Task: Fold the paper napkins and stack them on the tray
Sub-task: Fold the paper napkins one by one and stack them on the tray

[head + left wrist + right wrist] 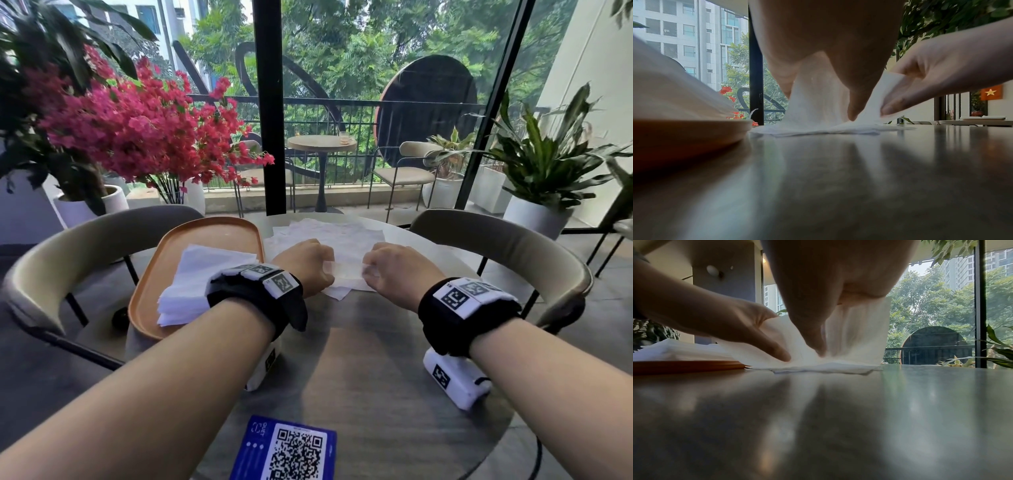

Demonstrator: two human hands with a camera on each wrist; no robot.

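A white paper napkin (346, 274) lies mid-table with its near part lifted off the table between my two hands. My left hand (306, 267) pinches its left side, thumb down on the paper (818, 100). My right hand (390, 269) pinches the right side, thumb tip pressing the paper (857, 337) to the table. An orange oval tray (212, 236) sits at the left and holds a stack of folded napkins (198, 284), seen low in the wrist views (680, 350). Loose flat napkins (329, 229) lie behind my hands.
The round dark table (359, 359) carries a blue QR card (287, 448) at its near edge. Two curved-back chairs (513, 246) flank the table. Pink flowers (137, 123) and potted plants (541, 164) stand by the glass wall.
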